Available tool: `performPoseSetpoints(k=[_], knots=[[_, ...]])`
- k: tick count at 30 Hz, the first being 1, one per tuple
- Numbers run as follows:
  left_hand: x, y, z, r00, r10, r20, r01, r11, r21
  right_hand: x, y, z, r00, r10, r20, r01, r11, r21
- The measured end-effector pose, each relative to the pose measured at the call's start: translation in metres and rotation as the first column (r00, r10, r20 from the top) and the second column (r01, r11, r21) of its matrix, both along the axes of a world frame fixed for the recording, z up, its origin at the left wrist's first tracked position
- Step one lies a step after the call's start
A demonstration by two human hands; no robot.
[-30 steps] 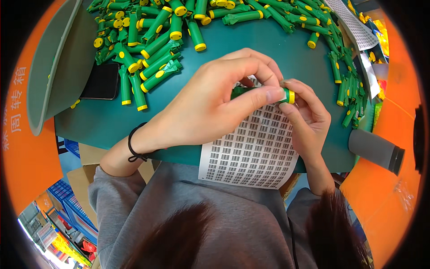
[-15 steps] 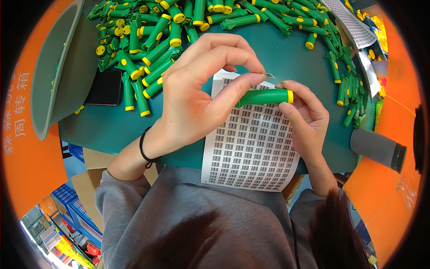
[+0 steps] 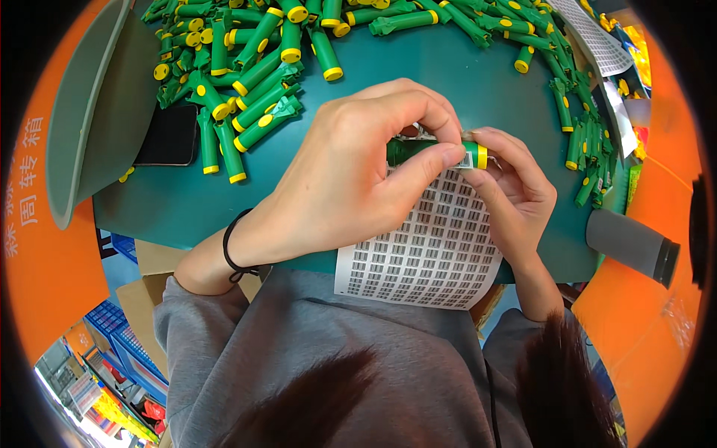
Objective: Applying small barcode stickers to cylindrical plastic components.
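My right hand (image 3: 520, 196) pinches the yellow-rimmed end of a green plastic tube (image 3: 404, 152), held level above the table. A small white barcode sticker (image 3: 466, 160) lies against the tube's side near that yellow end. My left hand (image 3: 351, 160) is closed over the tube, its thumb and index fingertips pressing at the sticker; its knuckles hide part of the tube. Beneath both hands a white sheet of barcode stickers (image 3: 418, 261) slopes from the table over its near edge.
Many green tubes with yellow ends (image 3: 261, 78) are heaped at the far left, and more lie along the far right (image 3: 564, 108). A black phone (image 3: 170, 136) rests beside a grey-green tray (image 3: 89, 112). At the right lies a grey cylindrical bottle (image 3: 631, 246); another printed sheet (image 3: 590, 33) sits behind.
My left hand has moved slightly right and down, bringing the sticker from above the tube onto its side. The right hand still holds the tube's end.
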State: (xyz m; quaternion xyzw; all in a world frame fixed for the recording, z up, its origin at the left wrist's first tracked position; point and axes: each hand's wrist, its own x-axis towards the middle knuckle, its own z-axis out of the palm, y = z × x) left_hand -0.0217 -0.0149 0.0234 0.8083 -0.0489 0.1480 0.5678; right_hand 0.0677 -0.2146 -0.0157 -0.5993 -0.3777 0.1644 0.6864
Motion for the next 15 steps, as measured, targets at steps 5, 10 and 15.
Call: performPoseSetpoints(k=[5, 10, 15], knots=[[-0.0021, 0.0009, -0.0016, 1.0, 0.014, 0.024, -0.014, 1.0, 0.007, -0.0007, -0.0001, 0.0001, 1.0, 0.004, 0.012, -0.004, 1.0, -0.023], [-0.0025, 0.0014, -0.0018, 0.999, 0.011, 0.041, -0.013, 0.998, 0.056, -0.0009, 0.0011, -0.0014, 0.998, 0.009, 0.056, -0.008, 1.0, -0.013], [-0.0027, 0.0019, -0.0016, 1.0, 0.016, 0.022, -0.017, 0.998, 0.058, -0.0009, 0.0005, -0.0005, 0.998, 0.018, 0.054, -0.016, 0.999, -0.04]])
